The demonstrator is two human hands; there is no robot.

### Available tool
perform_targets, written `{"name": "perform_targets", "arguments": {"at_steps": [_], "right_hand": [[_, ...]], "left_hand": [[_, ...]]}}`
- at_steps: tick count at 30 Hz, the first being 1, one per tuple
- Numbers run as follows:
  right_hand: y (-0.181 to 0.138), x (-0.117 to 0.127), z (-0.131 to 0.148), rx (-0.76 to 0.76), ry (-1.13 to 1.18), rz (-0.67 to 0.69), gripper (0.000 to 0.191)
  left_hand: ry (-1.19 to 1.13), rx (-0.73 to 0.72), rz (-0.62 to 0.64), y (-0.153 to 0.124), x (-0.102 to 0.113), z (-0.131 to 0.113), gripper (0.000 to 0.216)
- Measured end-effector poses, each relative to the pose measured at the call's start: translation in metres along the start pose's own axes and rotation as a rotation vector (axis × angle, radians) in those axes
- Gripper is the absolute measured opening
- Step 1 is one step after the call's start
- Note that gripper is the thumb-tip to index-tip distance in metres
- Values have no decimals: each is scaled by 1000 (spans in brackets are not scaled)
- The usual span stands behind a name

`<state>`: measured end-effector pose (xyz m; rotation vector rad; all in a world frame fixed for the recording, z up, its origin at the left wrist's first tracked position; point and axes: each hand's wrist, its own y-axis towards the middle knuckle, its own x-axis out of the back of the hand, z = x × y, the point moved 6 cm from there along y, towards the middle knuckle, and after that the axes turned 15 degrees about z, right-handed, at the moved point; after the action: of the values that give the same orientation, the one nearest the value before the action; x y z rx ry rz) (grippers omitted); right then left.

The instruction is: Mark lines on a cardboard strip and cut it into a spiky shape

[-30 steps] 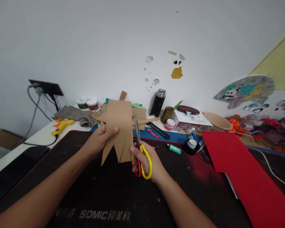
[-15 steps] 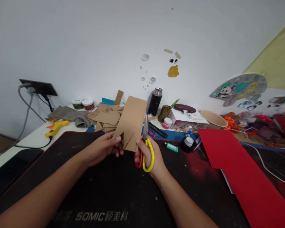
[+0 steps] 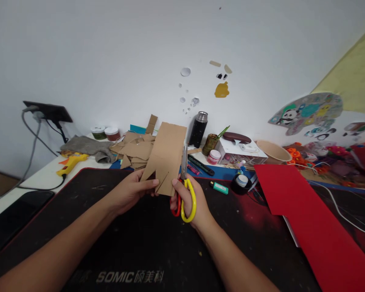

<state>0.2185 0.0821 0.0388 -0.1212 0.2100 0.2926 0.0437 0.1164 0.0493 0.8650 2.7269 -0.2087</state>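
Between my hands a brown piece of cardboard [image 3: 169,148] is held up above the black desk mat [image 3: 124,239]. Its lower edge has a V-shaped notch at the left and a slanting slit beside it. My left hand [image 3: 134,192] pinches the lower left corner, thumb in front and the other fingers partly hidden behind. In my right hand [image 3: 194,200] are scissors [image 3: 189,200] with one yellow and one red handle, blades pointing up along the cardboard's right side. The right thumb also presses on the cardboard's lower right corner.
Cardboard scraps [image 3: 136,148] are heaped behind my left hand. A yellow glue gun [image 3: 72,163] lies left, a phone [image 3: 18,219] nearer. A black flask [image 3: 198,129], a green lighter [image 3: 219,187] and a white box [image 3: 241,150] stand or lie beyond my right hand. Red card [image 3: 310,219] covers the right.
The cardboard and both hands have shifted slightly left. My left thumb has slid right across the notch. The scissors stay in my right hand.
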Motion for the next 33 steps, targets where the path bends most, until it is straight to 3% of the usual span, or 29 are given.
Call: {"name": "perform_targets", "arguments": {"at_steps": [14, 19, 22, 27, 33], "right_hand": [[3, 0, -5, 7, -20, 10, 59], [2, -5, -9, -15, -40, 89, 63], [2, -9, -10, -26, -28, 145, 69], [0, -21, -11, -30, -6, 292, 78], [-12, -33, -12, -33, -28, 546, 83]], "left_hand": [[38, -59, -41, 2, 8, -12, 46], [124, -56, -76, 2, 14, -14, 43], [104, -128, -184, 2, 27, -20, 40], [-33, -358, -474, -8, 68, -39, 34], [-44, -416, -535, -14, 88, -46, 33]]}}
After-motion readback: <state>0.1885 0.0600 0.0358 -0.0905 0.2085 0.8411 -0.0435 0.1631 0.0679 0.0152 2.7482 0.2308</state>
